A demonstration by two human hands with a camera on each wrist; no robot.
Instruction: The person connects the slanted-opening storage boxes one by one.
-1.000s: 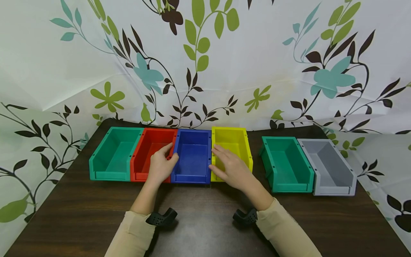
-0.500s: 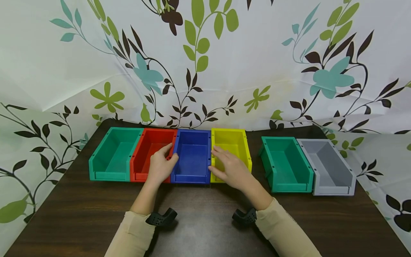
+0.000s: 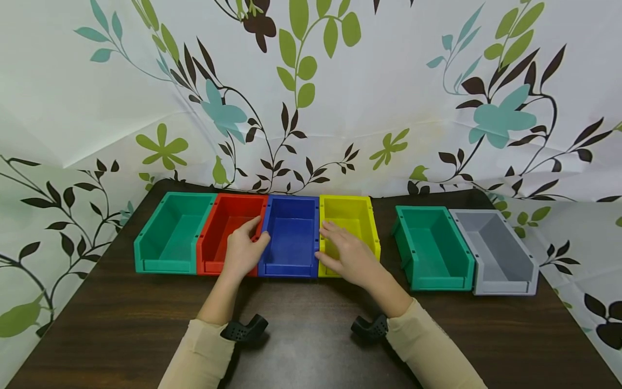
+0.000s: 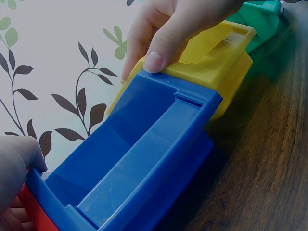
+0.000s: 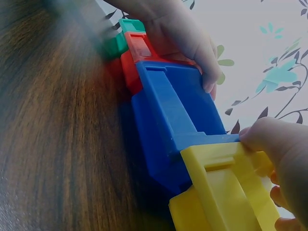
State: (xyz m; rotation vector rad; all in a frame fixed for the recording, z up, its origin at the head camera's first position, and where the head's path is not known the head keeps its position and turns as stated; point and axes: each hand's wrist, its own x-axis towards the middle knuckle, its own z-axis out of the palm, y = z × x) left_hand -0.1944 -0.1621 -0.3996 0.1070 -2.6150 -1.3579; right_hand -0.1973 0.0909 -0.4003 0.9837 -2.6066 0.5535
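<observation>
Blue bin (image 3: 292, 240) lies between loosely spread left hand (image 3: 241, 251) and right hand (image 3: 357, 259), about equally near both, long axis pointing away across the worktop (image 3: 301, 340)

Your head camera looks forward and down from behind your left hand (image 3: 243, 251) and right hand (image 3: 357, 259), well back. Close by your left hand, the left-wrist view faces across the blue storage bin (image 3: 291, 237) toward your right hand; close by your right, the right-wrist view faces back, sharing that bin.
</observation>
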